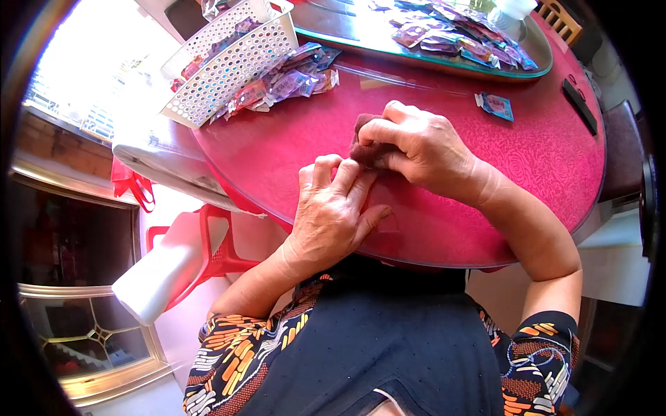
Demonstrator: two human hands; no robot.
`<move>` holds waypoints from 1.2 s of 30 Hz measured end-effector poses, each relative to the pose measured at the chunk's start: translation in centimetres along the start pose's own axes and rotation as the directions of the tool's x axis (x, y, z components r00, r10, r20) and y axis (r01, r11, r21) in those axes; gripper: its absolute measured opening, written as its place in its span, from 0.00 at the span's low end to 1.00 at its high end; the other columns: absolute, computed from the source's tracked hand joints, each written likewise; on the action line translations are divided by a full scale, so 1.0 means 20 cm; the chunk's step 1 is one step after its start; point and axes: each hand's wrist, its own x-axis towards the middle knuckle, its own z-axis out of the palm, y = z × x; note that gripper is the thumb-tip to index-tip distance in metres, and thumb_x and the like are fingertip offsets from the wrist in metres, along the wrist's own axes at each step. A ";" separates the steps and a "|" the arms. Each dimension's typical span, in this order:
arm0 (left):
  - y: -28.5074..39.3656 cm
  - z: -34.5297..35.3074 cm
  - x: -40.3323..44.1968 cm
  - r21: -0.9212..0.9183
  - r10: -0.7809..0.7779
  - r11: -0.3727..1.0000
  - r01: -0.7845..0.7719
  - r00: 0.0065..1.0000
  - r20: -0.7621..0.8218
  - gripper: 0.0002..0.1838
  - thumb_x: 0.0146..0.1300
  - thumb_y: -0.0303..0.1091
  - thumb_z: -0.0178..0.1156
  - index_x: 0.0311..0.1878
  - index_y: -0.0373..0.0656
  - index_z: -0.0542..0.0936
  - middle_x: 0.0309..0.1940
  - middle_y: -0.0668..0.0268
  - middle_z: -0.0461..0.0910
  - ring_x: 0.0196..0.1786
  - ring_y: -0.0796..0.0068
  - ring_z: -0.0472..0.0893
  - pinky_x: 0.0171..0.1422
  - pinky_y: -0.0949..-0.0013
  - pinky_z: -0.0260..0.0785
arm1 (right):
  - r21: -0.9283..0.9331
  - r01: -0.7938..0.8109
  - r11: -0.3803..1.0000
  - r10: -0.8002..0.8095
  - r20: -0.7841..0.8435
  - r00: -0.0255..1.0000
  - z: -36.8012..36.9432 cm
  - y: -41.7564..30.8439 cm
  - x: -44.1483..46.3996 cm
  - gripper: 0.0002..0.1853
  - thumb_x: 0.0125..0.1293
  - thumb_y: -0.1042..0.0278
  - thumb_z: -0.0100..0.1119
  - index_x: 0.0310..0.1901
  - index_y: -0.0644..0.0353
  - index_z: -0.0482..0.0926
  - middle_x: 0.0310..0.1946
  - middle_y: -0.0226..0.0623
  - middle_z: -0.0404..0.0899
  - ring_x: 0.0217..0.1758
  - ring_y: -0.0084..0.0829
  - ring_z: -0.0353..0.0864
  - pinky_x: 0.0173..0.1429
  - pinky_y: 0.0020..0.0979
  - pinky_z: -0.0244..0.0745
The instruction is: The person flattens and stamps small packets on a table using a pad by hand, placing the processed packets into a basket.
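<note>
My right hand [436,149] is closed on a small dark brown cloth [365,130], bunched between its thumb and fingers just above the red table [444,222]. My left hand [326,211] rests on the tabletop near the front edge, its thumb held apart. Its bent fingers reach up to the lower side of the cloth and meet the right fingertips; whether they touch the cloth itself is hard to make out. The underside of the cloth is hidden by the right hand.
A white perforated basket [229,66] holds small packets, with more packets [295,83] beside it. Several purple packets [458,35] lie on the raised glass turntable [347,43]. One blue packet [496,106] and a black remote-like object [579,107] lie rightward. A red stool [215,243] stands left.
</note>
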 end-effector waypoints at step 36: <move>-0.01 0.01 -0.01 -0.013 0.012 1.000 -0.013 0.998 -0.067 0.30 0.63 0.52 0.75 0.60 0.39 0.86 0.59 0.59 0.78 0.63 0.52 0.73 0.66 0.48 0.66 | -0.255 0.182 0.950 -0.171 0.063 0.983 -0.08 0.13 0.04 0.05 0.57 0.70 0.70 0.29 0.43 0.87 0.40 0.26 0.80 0.53 0.36 0.82 0.57 0.40 0.69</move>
